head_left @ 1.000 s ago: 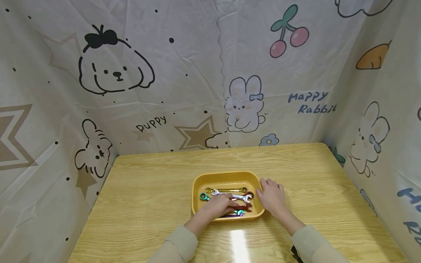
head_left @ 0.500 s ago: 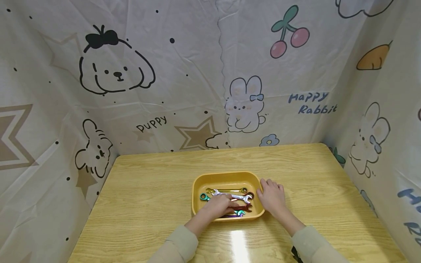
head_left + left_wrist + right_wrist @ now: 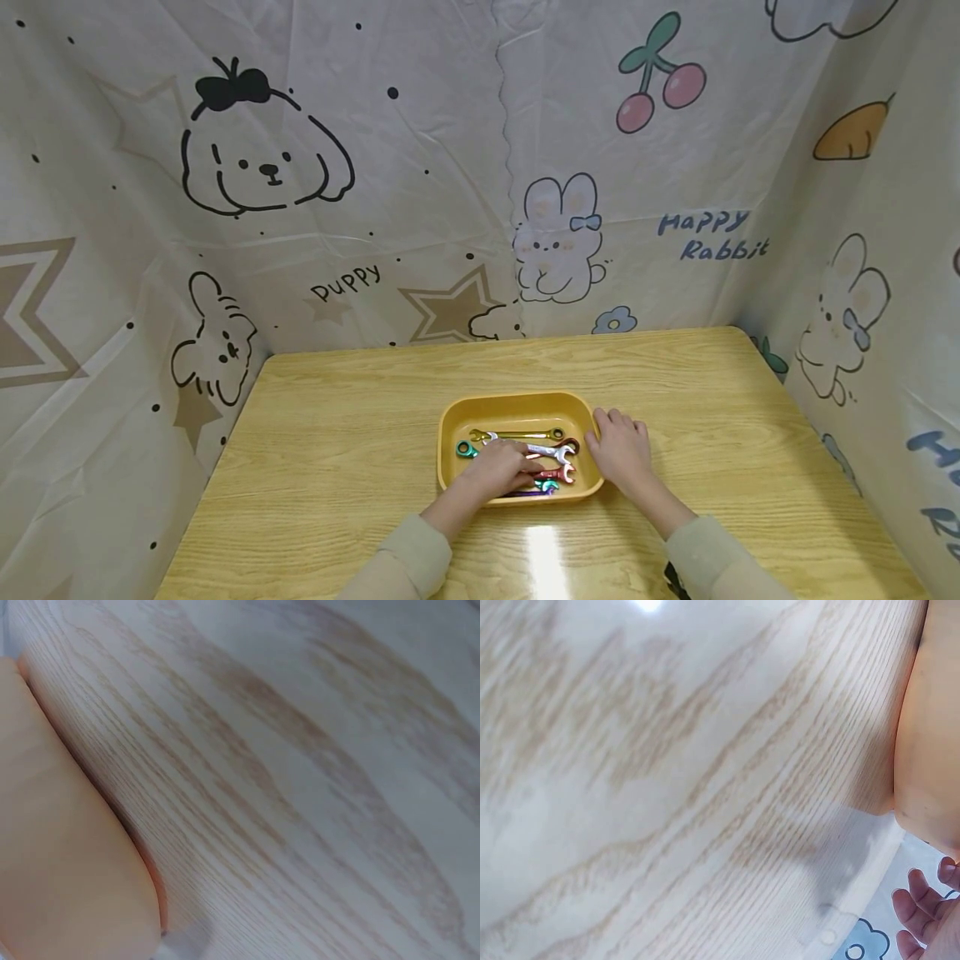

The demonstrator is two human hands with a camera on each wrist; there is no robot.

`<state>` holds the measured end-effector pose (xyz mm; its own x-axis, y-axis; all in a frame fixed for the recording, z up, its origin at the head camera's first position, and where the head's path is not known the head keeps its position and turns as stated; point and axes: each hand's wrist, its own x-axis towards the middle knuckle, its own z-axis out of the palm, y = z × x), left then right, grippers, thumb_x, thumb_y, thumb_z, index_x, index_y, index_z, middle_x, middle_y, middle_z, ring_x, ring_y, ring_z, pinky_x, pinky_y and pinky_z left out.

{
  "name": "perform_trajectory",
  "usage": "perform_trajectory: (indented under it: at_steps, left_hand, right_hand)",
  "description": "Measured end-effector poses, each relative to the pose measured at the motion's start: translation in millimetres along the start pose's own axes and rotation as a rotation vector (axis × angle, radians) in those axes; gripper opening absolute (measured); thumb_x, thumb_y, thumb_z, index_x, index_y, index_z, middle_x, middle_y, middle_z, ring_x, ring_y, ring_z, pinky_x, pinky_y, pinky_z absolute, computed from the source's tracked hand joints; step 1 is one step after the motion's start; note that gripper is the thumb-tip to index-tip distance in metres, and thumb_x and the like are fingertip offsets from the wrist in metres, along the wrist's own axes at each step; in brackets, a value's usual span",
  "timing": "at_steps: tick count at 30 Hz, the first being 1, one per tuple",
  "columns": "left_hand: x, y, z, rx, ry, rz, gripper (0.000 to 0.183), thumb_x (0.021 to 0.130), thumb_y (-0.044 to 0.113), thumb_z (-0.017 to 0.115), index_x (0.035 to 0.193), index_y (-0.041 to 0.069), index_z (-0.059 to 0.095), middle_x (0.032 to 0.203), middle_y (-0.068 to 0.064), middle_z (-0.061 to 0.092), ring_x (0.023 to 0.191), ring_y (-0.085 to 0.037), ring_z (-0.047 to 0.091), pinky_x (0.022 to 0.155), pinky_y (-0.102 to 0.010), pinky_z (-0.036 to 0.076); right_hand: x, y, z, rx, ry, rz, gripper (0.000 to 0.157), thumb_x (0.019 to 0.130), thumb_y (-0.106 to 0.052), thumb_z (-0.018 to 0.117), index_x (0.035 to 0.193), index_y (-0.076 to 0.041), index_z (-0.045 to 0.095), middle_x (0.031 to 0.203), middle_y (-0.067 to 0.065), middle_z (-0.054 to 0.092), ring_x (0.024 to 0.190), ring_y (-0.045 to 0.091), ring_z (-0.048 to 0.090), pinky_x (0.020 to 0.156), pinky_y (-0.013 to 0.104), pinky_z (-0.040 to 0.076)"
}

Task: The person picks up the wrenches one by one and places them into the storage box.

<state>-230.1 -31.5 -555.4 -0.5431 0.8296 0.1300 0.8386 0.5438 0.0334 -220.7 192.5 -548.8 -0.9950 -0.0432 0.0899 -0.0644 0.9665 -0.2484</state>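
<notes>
A yellow plastic tray (image 3: 517, 400) holds several coloured wrenches. My left hand (image 3: 497, 468) reaches into it, fingers bent down over the near wrenches and pinching a red wrench (image 3: 557, 474), whose open end sticks out to the right. Behind the fingers lie a silver wrench (image 3: 553, 451) and a gold wrench (image 3: 521, 434). The ring end of a green wrench (image 3: 466, 449) shows left of the hand, and a purple wrench (image 3: 536, 492) lies along the near wall. My right hand (image 3: 621, 446) grips the tray's right rim with the thumb over it; its fingers (image 3: 922, 911) are beside the outer wall.
The tray stands on a wood-grain table (image 3: 360, 417). Cloth walls (image 3: 435, 150) printed with cartoon animals enclose the table's back and sides. Near the right sleeve (image 3: 708, 542), a small black object (image 3: 675, 579) shows at the bottom edge.
The red wrench's open end has turned in my left fingers, from dark to bright and shiny. The silver wrench's left end is now more covered. The right hand and tray have stayed put.
</notes>
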Motion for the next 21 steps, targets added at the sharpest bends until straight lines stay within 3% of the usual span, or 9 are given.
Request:
perform_trajectory:
  at_steps: [16, 21]
  left_hand:
    - [-0.9, -1.9, 0.9, -0.040, -0.025, -0.034, 0.018, 0.079, 0.039, 0.066, 0.092, 0.029, 0.072, 0.083, 0.011, 0.059, 0.073, -0.003, 0.056, 0.062, -0.018, 0.042]
    - [-1.7, -3.3, -0.6, -0.099, -0.039, -0.048, 0.020, 0.081, 0.038, 0.066, 0.094, 0.025, 0.072, 0.082, 0.009, 0.059, 0.069, -0.002, 0.052, 0.058, -0.017, 0.040]
  right_hand:
    - [-0.3, 0.1, 0.8, -0.001, 0.005, 0.000, 0.038, 0.090, -0.027, 0.049, 0.118, -0.003, 0.053, 0.109, 0.018, 0.055, 0.102, 0.035, 0.051, 0.088, 0.053, 0.032]
    - [-0.8, 0.7, 1.4, 0.010, 0.006, 0.003, 0.038, 0.089, -0.027, 0.049, 0.117, -0.002, 0.053, 0.109, 0.019, 0.055, 0.102, 0.036, 0.051, 0.088, 0.053, 0.031]
